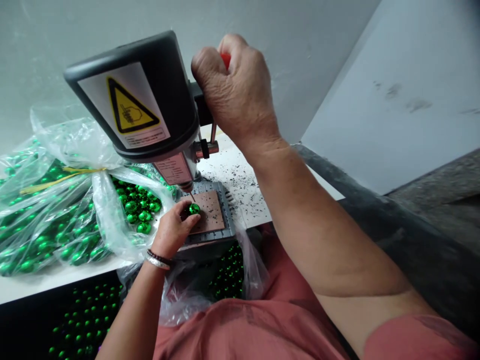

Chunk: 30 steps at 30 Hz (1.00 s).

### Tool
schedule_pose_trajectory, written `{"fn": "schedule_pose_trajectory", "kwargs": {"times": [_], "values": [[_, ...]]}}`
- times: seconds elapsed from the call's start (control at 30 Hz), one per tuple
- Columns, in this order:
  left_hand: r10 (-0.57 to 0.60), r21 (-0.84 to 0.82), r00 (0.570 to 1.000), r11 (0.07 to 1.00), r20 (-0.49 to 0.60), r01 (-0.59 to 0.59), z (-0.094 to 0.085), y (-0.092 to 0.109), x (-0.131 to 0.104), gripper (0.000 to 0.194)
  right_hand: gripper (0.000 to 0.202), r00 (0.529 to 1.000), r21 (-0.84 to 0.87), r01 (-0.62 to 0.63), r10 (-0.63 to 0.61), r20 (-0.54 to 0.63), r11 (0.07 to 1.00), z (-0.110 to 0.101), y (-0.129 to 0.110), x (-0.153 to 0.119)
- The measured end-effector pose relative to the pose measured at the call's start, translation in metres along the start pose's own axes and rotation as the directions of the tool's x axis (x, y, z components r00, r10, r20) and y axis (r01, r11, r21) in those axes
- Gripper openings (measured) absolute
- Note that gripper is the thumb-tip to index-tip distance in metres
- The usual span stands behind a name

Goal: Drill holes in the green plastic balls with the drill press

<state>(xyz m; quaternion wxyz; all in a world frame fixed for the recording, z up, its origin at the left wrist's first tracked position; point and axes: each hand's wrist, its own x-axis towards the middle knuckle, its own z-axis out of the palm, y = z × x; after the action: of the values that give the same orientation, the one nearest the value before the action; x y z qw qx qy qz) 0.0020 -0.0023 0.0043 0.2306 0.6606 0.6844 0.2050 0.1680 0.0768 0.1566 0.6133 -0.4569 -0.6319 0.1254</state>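
Note:
My left hand pinches a shiny green ball on a brown board that lies on the grey base of a drill press. The thin drill bit points down at the top of the ball; whether it touches cannot be made out. High on the right of the black machine head, my right hand is wrapped round a lever handle, of which a bit of red shows between the fingers. A yellow warning label is on the head.
A large clear plastic bag of green balls lies left of the machine on the white table. Dark shavings are scattered to the right of the base. More green balls lie below the table edge. Walls stand behind and to the right.

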Motion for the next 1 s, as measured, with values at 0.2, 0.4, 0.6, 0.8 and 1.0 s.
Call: {"fn": "schedule_pose_trajectory", "kwargs": {"times": [0.2,0.4,0.6,0.8,1.0], "values": [[0.009,-0.014,1.0,1.0,0.005,-0.009,0.002,-0.001,0.004,0.043,0.034,1.0,0.015,-0.011,0.011,0.001,1.0,0.001,-0.001,-0.002],[0.023,-0.018,1.0,1.0,0.006,-0.023,0.003,-0.006,0.011,0.043,0.034,1.0,0.027,-0.006,0.006,-0.003,1.0,0.002,0.0,-0.001],[0.071,-0.052,0.996,0.996,0.052,-0.068,0.005,-0.002,0.018,0.046,0.034,1.0,0.048,0.023,-0.022,-0.007,0.999,0.002,0.001,-0.001],[0.05,-0.084,0.998,0.995,0.046,-0.046,0.006,0.0,0.017,0.045,0.032,0.999,0.054,0.035,-0.036,0.019,0.998,-0.004,-0.002,-0.008],[0.102,-0.12,0.994,0.988,0.04,-0.096,0.007,-0.003,0.016,0.041,0.022,0.953,-0.052,0.27,-0.274,-0.129,0.962,-0.015,0.001,-0.056]]}}
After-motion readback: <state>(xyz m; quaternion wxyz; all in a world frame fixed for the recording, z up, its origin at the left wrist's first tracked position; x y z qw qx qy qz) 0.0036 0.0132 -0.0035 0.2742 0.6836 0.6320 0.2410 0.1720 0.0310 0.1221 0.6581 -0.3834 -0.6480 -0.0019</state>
